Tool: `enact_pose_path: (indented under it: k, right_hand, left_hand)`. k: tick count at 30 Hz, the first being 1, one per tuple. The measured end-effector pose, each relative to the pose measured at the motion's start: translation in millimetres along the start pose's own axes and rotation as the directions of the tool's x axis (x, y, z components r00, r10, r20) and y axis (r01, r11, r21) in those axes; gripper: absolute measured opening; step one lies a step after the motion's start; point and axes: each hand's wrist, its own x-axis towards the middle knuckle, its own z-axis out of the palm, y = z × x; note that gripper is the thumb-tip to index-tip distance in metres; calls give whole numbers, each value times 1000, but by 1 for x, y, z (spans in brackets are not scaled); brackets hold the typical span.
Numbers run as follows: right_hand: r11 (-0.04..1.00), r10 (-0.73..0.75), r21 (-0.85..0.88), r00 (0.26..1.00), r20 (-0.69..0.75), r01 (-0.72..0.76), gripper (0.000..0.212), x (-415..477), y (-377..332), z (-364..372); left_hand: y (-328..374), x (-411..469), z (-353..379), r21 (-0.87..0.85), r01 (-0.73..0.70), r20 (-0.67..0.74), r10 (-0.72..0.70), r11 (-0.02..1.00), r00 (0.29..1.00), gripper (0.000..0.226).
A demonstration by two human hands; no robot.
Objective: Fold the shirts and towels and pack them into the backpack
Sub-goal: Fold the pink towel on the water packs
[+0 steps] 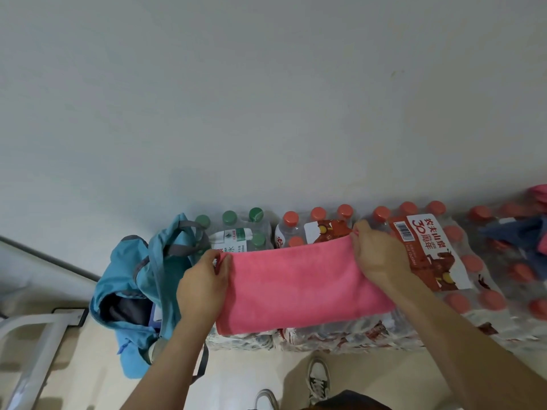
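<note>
Both hands pinch the far corners of a pink towel (299,287), left hand (204,284) and right hand (377,255); it lies across shrink-wrapped water-bottle packs (461,279). Left of the left fingers (220,263) sits an open blue backpack (133,279).

Shrink-wrapped packs of red-capped bottles (470,263) sit against a white wall (266,99), with a green-capped pack (236,232) at their left end. A white metal frame (35,344) stands on the beige floor (88,368), near a grey-and-white sneaker (318,377).

Arms outstretched, left grip (204,284) and right grip (377,253) pinch the towel (299,285).
</note>
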Motion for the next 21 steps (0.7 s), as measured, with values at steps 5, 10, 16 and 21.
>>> enact_pose_path:
  k: [5,10,16,21]
  right_hand:
    - [997,-61,40,990,-123,67,29,-1,6,3]
    - [977,-90,209,956,280,30,56,5,9,-15]
    - [972,-51,232,944,326,-27,50,17,8,-32]
    - [949,-61,307,919,389,-67,27,17,10,-37]
  left_hand:
    - [-5,4,-2,101,-230,0,231,968,973,26]
    - [-1,11,-9,145,-335,180,308,931,934,37]
    - [12,17,-17,127,-242,311,193,962,931,21]
    - [11,16,-23,54,-223,327,194,973,925,17]
